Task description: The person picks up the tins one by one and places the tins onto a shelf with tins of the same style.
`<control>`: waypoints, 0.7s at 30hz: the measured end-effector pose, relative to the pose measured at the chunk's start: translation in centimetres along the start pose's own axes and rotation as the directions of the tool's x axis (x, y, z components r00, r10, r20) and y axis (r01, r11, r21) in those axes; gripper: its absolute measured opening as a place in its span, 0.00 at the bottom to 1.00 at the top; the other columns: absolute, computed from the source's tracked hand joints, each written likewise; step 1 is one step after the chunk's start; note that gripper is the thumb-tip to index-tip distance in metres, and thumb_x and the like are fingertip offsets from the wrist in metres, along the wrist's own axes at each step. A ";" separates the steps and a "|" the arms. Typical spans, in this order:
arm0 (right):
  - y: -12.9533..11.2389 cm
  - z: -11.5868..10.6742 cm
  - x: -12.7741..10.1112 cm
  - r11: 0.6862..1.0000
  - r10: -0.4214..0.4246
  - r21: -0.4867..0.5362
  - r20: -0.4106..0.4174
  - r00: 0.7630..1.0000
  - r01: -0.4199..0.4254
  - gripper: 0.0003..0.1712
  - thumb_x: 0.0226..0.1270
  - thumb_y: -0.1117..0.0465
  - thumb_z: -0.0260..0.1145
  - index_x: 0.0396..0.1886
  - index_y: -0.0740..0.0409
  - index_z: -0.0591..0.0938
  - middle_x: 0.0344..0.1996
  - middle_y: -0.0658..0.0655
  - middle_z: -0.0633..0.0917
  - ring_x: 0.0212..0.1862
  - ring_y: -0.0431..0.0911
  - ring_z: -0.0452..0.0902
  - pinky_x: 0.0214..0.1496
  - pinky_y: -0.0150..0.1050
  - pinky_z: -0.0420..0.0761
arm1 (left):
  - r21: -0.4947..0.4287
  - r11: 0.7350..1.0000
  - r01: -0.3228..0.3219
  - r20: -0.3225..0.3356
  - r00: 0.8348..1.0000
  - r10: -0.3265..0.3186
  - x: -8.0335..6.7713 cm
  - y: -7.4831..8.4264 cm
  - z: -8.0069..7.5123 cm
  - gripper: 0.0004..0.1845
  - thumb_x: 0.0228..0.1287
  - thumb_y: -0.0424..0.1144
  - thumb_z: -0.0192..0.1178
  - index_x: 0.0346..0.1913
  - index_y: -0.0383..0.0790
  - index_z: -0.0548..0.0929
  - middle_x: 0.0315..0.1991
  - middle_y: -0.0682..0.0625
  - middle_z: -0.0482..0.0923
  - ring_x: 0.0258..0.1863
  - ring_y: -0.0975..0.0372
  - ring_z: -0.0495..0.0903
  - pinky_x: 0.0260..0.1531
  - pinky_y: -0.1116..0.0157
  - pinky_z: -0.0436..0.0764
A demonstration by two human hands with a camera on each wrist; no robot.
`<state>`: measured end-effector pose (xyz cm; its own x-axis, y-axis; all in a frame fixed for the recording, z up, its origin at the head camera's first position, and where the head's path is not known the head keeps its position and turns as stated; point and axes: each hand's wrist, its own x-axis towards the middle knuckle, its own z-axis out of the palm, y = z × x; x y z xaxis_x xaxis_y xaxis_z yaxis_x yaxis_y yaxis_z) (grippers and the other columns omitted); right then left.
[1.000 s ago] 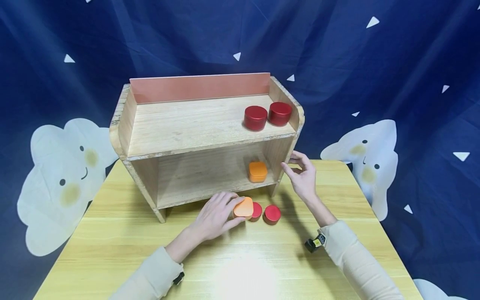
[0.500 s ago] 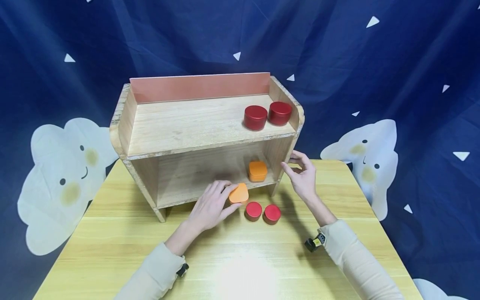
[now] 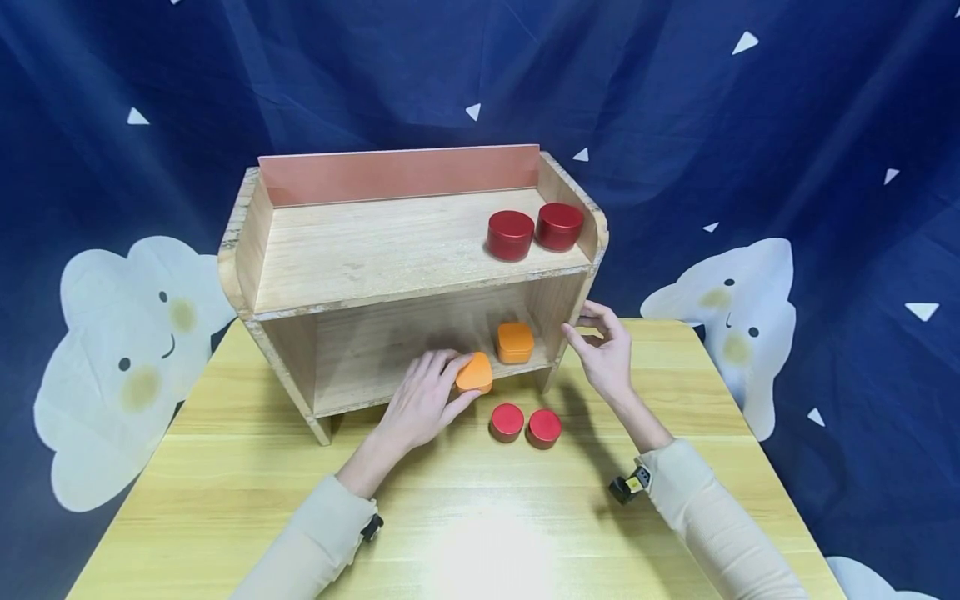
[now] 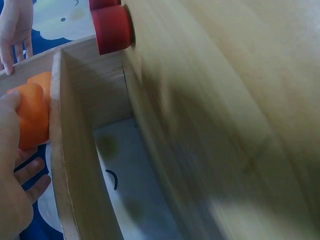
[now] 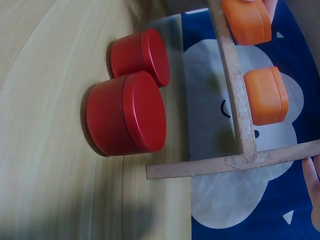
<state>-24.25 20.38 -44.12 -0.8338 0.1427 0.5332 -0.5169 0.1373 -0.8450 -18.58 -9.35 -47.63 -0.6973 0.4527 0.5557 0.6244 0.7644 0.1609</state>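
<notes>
We see left hand gripping orange tin, frame centre, at lower shelf edge; fingers hide its left side. Right hand loosely curled, empty, touching shelf side; fingertips partly hidden

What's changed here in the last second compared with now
The left hand, gripping the orange tin, lifted it off the table beside the two red tins and carried it to the lower shelf's front edge. The right hand stayed at the shelf's side; the other tins did not move.
</notes>
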 end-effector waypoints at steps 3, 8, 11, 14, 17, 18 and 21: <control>0.0 0.0 0.0 1.000 0.001 -0.003 0.001 1.000 -0.001 0.24 0.60 0.80 0.72 0.57 0.77 0.80 0.42 0.35 0.87 0.42 0.29 0.85 0.38 0.24 0.86 | 0.009 1.000 0.004 -0.001 1.000 -0.004 0.3 -0.1 0.1 0.32 0.71 0.55 0.66 0.70 0.40 0.77 0.57 0.44 0.80 0.56 0.51 0.79 0.60 0.51 0.83; 0.0 0.0 -0.1 1.000 0.007 -0.011 0.005 1.000 -0.007 0.25 0.60 0.80 0.72 0.58 0.76 0.80 0.42 0.35 0.87 0.42 0.29 0.85 0.38 0.24 0.86 | 0.025 1.000 0.012 -0.006 1.000 -0.012 0.6 0.0 0.2 0.31 0.71 0.55 0.66 0.70 0.40 0.77 0.57 0.43 0.80 0.54 0.51 0.80 0.58 0.51 0.84; -0.1 -0.1 -0.1 1.000 0.007 -0.014 0.005 1.000 -0.007 0.25 0.60 0.80 0.72 0.58 0.75 0.80 0.42 0.35 0.87 0.42 0.29 0.85 0.38 0.23 0.85 | 0.040 0.999 0.018 -0.001 1.000 -0.018 0.8 0.0 0.4 0.31 0.73 0.54 0.64 0.70 0.41 0.76 0.57 0.43 0.80 0.54 0.51 0.80 0.57 0.51 0.84; -0.1 -0.1 0.0 1.000 0.005 -0.014 0.006 1.000 -0.005 0.25 0.60 0.80 0.73 0.58 0.75 0.81 0.42 0.35 0.87 0.43 0.29 0.85 0.39 0.23 0.85 | 0.060 0.998 0.022 -0.001 1.000 -0.022 1.0 0.0 0.5 0.30 0.75 0.54 0.62 0.70 0.41 0.76 0.58 0.42 0.80 0.53 0.50 0.80 0.57 0.51 0.85; -0.1 -0.1 0.0 1.000 0.004 -0.014 0.006 1.000 -0.004 0.25 0.60 0.80 0.73 0.58 0.75 0.81 0.42 0.35 0.87 0.42 0.29 0.85 0.39 0.24 0.86 | 0.085 0.996 0.028 -0.003 1.000 -0.028 1.2 0.1 0.6 0.29 0.76 0.54 0.61 0.69 0.41 0.76 0.58 0.42 0.81 0.53 0.50 0.80 0.57 0.52 0.85; -0.1 -0.1 0.0 1.000 0.004 -0.012 0.006 1.000 -0.004 0.25 0.60 0.80 0.73 0.58 0.75 0.81 0.42 0.35 0.87 0.42 0.30 0.85 0.39 0.24 0.86 | 0.092 0.995 0.030 -0.003 1.000 -0.030 1.2 0.1 0.6 0.28 0.76 0.54 0.60 0.69 0.40 0.76 0.58 0.42 0.81 0.53 0.50 0.80 0.56 0.52 0.85; 0.0 -0.1 0.0 1.000 0.006 -0.013 0.004 1.000 -0.006 0.25 0.60 0.80 0.73 0.58 0.75 0.81 0.42 0.35 0.87 0.42 0.29 0.85 0.39 0.24 0.86 | 0.112 0.993 0.041 0.000 0.999 -0.041 1.5 0.2 0.6 0.28 0.76 0.55 0.60 0.69 0.41 0.77 0.59 0.43 0.81 0.54 0.50 0.81 0.54 0.52 0.85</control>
<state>-24.23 20.47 -44.10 -0.8376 0.1398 0.5280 -0.5093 0.1496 -0.8475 -19.68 -8.27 -47.28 -0.7224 0.4213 0.5483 0.5525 0.8285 0.0913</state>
